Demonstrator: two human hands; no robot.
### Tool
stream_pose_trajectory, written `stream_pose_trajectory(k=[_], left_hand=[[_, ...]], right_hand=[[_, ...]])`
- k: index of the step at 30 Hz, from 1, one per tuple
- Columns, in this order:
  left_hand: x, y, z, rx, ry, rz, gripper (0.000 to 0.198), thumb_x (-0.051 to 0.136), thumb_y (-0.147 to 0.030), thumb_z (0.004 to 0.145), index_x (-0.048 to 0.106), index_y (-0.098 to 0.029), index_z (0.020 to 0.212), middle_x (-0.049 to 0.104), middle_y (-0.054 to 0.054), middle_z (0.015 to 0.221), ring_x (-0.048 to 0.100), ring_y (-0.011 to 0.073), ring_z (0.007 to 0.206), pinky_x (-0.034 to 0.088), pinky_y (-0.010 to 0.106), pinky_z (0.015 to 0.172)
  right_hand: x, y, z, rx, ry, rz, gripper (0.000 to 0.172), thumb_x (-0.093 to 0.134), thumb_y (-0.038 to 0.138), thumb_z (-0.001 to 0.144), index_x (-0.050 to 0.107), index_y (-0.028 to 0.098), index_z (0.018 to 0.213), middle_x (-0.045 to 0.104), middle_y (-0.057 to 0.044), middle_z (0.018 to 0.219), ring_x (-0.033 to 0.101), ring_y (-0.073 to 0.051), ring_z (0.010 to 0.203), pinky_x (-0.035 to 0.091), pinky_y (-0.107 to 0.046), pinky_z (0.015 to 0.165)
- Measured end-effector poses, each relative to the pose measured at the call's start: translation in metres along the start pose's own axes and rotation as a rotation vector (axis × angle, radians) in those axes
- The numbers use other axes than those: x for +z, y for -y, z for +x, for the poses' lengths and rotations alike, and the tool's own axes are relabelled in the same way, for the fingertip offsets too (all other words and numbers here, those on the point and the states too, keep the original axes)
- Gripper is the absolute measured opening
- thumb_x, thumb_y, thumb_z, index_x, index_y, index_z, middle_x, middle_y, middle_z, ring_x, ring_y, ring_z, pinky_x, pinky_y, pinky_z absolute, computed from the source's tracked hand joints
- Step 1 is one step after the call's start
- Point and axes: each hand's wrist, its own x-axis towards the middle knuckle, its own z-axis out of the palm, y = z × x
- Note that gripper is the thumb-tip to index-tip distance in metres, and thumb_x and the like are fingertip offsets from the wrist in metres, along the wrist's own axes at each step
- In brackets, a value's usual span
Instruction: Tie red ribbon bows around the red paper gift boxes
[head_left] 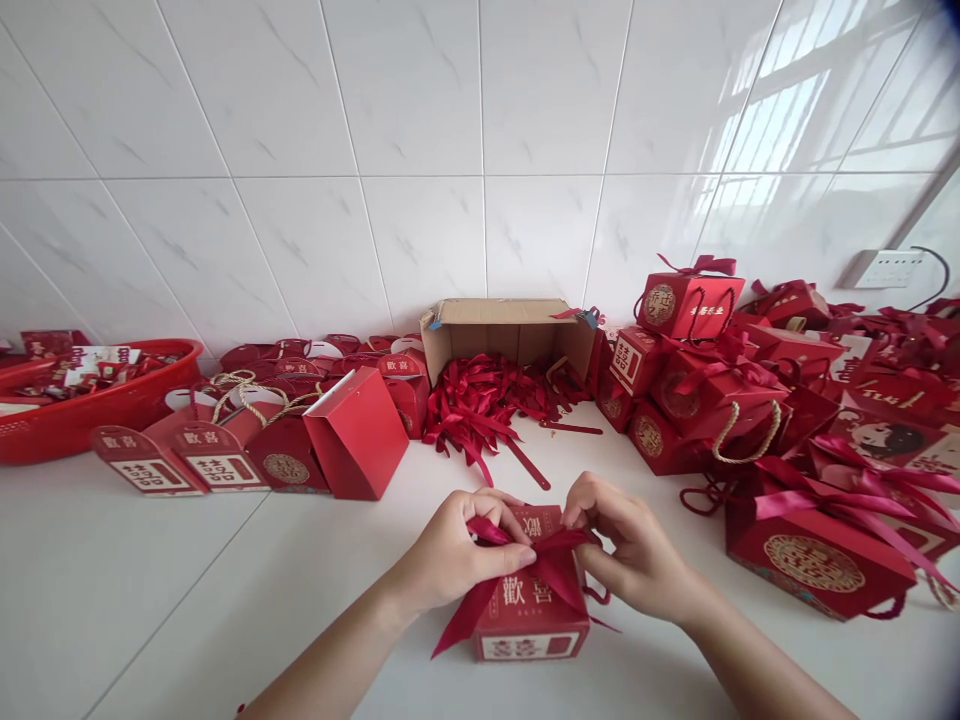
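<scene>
Atop the red box (529, 622), the left grip (465, 552) pinches the ribbon (556, 562) near its middle, the right grip (628, 552) its side; bow-tying seems underway, calling for even tightening.

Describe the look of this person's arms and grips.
The left grip and right grip are bare hands, ungloved, with no ring showing. The left forearm and right forearm taper toward the hands, with no watch or sleeve clearly visible.
</scene>
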Motion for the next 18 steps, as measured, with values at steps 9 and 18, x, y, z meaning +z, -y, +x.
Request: stream_pose_trajectory(k=[9,18], left_hand=[[-0.0003,0.0005,0.0001,-0.013,-0.005,-0.009,0.017,0.076,-0.028,0.064,0.063,-0.018,0.062,0.067,0.009,0.107,0.055,0.0291,0.114,0.035,0.044,0.102],[0.0000,-0.0004,-0.0009,-0.013,0.033,-0.071,0.017,0.077,-0.023,0.064,0.062,-0.016,0.062,0.065,0.010,0.109,0.056,0.0284,0.113,0.041,0.038,0.096]], right_hand=[[-0.0004,-0.0038,0.0014,-0.081,-0.006,-0.083,0.032,0.040,-0.003,0.065,0.045,0.022,0.085,0.047,0.001,0.077,0.040,-0.011,0.062,0.034,-0.022,0.052],[-0.0055,-0.0075,0.0002,-0.128,0.042,-0.102,0.034,0.043,-0.005,0.068,0.047,0.022,0.087,0.049,0.000,0.078,0.044,-0.012,0.067,0.038,-0.023,0.056]])
